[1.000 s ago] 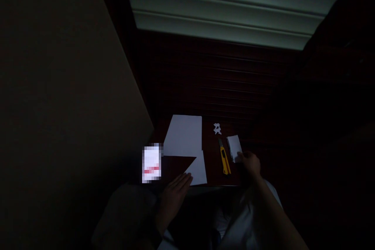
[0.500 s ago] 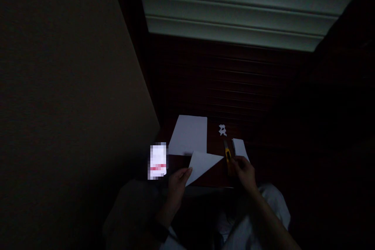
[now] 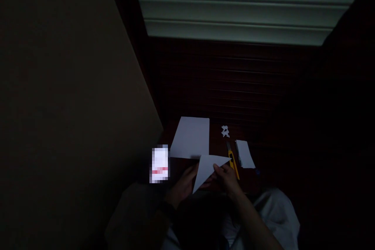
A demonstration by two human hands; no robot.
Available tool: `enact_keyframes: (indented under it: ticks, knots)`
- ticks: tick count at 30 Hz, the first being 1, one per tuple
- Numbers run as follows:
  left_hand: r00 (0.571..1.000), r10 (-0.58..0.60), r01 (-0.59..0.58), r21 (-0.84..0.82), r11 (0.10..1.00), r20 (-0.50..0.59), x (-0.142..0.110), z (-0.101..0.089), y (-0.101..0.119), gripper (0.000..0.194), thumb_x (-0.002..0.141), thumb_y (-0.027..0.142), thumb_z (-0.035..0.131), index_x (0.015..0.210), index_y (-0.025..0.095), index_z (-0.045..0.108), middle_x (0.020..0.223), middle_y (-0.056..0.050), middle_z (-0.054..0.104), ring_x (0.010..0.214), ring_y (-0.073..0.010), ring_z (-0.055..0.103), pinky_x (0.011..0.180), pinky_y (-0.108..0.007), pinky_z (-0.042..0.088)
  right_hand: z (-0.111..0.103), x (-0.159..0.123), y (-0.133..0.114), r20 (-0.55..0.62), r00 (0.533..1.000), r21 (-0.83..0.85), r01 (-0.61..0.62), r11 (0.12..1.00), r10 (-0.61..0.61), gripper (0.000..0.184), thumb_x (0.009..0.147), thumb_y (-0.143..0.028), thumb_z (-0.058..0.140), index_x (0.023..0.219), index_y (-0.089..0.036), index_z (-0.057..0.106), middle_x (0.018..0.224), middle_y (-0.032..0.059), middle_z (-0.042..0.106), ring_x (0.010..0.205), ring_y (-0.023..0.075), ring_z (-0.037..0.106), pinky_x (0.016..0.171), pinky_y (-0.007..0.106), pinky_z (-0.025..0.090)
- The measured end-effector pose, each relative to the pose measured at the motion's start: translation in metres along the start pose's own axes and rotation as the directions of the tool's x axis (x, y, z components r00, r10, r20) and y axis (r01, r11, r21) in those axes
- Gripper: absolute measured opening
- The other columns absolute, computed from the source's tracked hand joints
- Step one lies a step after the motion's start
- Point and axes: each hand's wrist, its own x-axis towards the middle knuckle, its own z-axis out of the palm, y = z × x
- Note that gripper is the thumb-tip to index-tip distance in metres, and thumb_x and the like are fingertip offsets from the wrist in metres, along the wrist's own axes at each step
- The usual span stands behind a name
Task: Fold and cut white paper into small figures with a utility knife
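One paper triangle [image 3: 206, 166] is up near the front edge of the table [image 3: 216, 140]. The right hand [image 3: 227, 176] pinches it, thumb and fingers closed. The left hand [image 3: 185, 183] is behind it, too hidden to tell how closed it is. Around the triangle: one big sheet [image 3: 191, 136] at 11 o'clock, tiny scraps [image 3: 225, 133] at 1, one white pile [image 3: 246, 155] at 2, one yellow knife [image 3: 235, 169] at 3, partly covered by the triangle's tip, and one blurry bright thing [image 3: 159, 162] at 9. Half a second ago, the right hand is off the triangle, by the knife.
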Motion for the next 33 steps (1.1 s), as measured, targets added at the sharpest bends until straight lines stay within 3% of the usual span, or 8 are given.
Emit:
enact_keyframes:
  ticks: [4,11,15,22,33]
  knots:
    - [0.998,-0.036,0.035,0.037,0.999,0.044,0.005,-0.006,0.000,0.056,0.081,0.054,0.048,0.117,0.012,0.054,0.099,-0.017,0.067,0.088,-0.0268,0.064,0.079,-0.040,0.048,0.003,-0.004,-0.002,0.014,1.000,0.065,-0.002,0.998,0.002,0.032,0.065,-0.046,0.071,0.072,-0.018,0.059,0.055,-0.0006,0.060,0.052,0.0171,0.060,0.053,0.030,0.050]
    - [1.000,-0.017,0.018,0.139,0.990,-0.007,0.004,-0.009,-0.001,0.056,0.080,0.057,0.046,0.113,0.014,0.057,0.093,-0.013,0.068,0.085,-0.0242,0.065,0.074,-0.035,0.050,0.001,-0.005,-0.008,0.098,0.994,0.023,-0.052,0.998,0.049,0.030,0.069,-0.045,0.068,0.076,-0.017,0.062,0.065,0.0030,0.066,0.058,0.0221,0.064,0.059,0.036,0.052]
    - [1.000,0.030,-0.031,0.089,0.996,0.007,0.004,-0.010,-0.004,0.051,0.080,0.052,0.051,0.109,0.011,0.059,0.090,-0.013,0.069,0.085,-0.0239,0.065,0.076,-0.035,0.049,-0.001,-0.004,-0.007,0.127,0.990,0.020,-0.057,0.998,0.054,0.028,0.071,-0.044,0.067,0.080,-0.017,0.062,0.069,0.0040,0.068,0.057,0.0219,0.064,0.058,0.036,0.052]
    - [0.999,0.023,-0.023,-0.008,1.000,0.028,0.005,-0.011,-0.007,0.048,0.081,0.049,0.052,0.111,0.012,0.056,0.095,-0.014,0.067,0.085,-0.0239,0.064,0.077,-0.036,0.048,-0.002,-0.007,-0.007,0.080,0.995,0.025,-0.065,0.998,0.063,0.030,0.072,-0.046,0.065,0.078,-0.017,0.061,0.071,0.0048,0.068,0.065,0.0241,0.066,0.062,0.037,0.053]
    - [0.997,0.059,-0.058,-0.013,0.998,0.053,0.004,-0.017,-0.010,0.045,0.079,0.043,0.059,0.111,0.011,0.056,0.098,-0.014,0.066,0.091,-0.0250,0.063,0.081,-0.039,0.047,0.002,-0.010,-0.012,0.125,0.990,0.089,-0.075,0.993,0.064,0.030,0.071,-0.046,0.066,0.081,-0.017,0.063,0.073,0.0054,0.068,0.070,0.0252,0.066,0.064,0.039,0.054]
